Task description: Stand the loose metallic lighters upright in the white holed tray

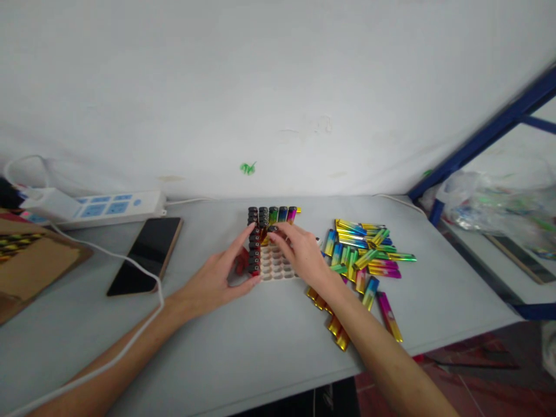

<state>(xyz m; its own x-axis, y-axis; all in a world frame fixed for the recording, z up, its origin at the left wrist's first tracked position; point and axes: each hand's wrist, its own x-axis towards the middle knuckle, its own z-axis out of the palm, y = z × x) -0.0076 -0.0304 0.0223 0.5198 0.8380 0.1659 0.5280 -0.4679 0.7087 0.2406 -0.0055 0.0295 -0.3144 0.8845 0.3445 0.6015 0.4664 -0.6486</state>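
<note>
Pinching one shiny lighter over the white tray with the right hand.

The right thumb and finger are together on its black top, and its long side runs up and down, leaning a little; I can't tell if its bottom sits in a hole. It is just right of the black-topped row on the tray's left side, with bare holes on the side near the person. The left hand has its thumb and fingers wide apart, one at each end of that row, holding nothing; I can't tell how hard they touch. The right hand is nearer to the loose pile of lighters, which lie flat on the table, many ways round, right of the tray.
</note>
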